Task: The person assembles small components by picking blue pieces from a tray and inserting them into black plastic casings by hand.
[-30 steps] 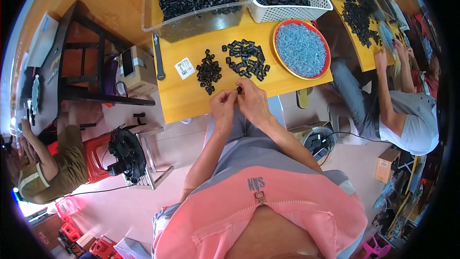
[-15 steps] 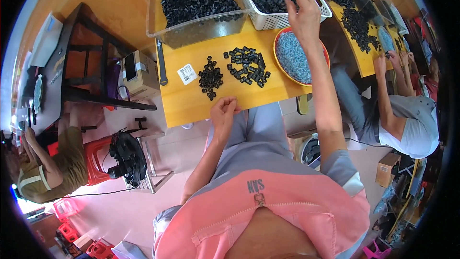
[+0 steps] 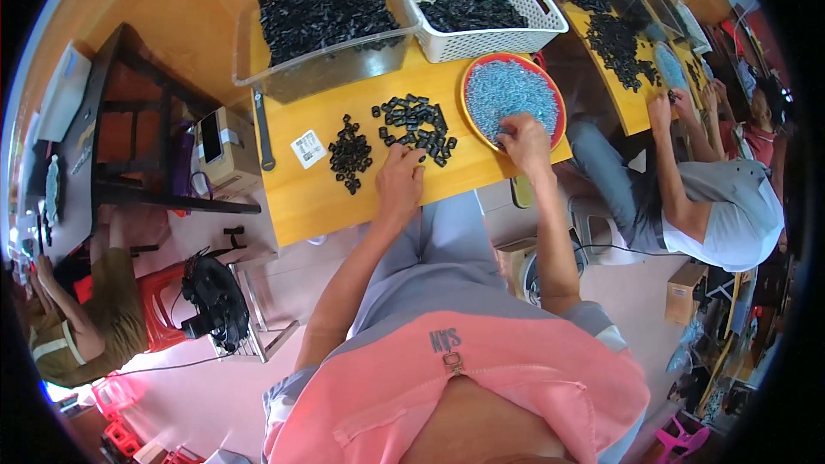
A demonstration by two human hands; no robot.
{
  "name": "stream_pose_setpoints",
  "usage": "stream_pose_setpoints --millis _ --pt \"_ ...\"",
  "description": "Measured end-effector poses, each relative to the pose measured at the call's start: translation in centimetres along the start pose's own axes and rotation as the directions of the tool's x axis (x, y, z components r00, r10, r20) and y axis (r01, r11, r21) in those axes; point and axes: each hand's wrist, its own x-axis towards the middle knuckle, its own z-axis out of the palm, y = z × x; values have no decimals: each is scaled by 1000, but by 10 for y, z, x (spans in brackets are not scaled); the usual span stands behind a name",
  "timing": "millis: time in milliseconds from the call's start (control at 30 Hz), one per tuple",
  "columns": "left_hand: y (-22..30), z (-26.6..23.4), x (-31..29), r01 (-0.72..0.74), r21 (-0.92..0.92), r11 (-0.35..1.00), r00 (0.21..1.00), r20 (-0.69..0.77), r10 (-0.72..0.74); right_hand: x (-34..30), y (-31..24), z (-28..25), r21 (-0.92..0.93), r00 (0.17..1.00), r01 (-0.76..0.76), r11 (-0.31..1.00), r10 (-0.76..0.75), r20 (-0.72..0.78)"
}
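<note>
My left hand (image 3: pixel 400 182) is closed over the near edge of the yellow table, with a small black plastic part at its fingertips. Just beyond it lies a loose group of black cylindrical parts (image 3: pixel 416 120), and to its left a pile of smaller black pieces (image 3: pixel 350 155). My right hand (image 3: pixel 526 144) dips into a round red-and-yellow bowl (image 3: pixel 563 116), fingers pinched together at the near side of a heap of tiny silvery-blue pieces (image 3: pixel 507 90). What those fingertips hold, if anything, is too small to make out.
Behind stand a clear bin (image 3: pixel 335 69) heaped with black parts and a white perforated basket (image 3: pixel 481 45) holding more. A white label (image 3: pixel 308 148) and a black strap-like strip (image 3: pixel 263 133) lie at left. Other people work at tables on both sides; a black fan (image 3: pixel 215 301) stands lower left.
My right hand has come back from above the white basket to the bowl. My left hand has moved slightly forward, up to the group of black cylindrical parts. The whole view has shifted a little.
</note>
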Motion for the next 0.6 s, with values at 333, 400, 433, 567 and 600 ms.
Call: stream_pose_setpoints --millis 333,400,433,567,600 --pt "-6 11 3 -56 153 987 997 -36 62 3 6 2 37 998 62 997 -62 -16" --pt "-7 11 4 -69 171 983 996 -47 78 4 1 1 -21 997 60 998 -61 -40" --pt "-7 12 4 -66 185 980 996 -50 76 5 3 2 -22 997 61 998 -62 -41" --pt "-9 14 6 -82 210 974 993 -61 96 5 13 4 74 992 77 994 -69 -107" --pt "-10 14 6 -80 210 974 993 -64 95 5 13 4 171 995 39 984 -24 -93"
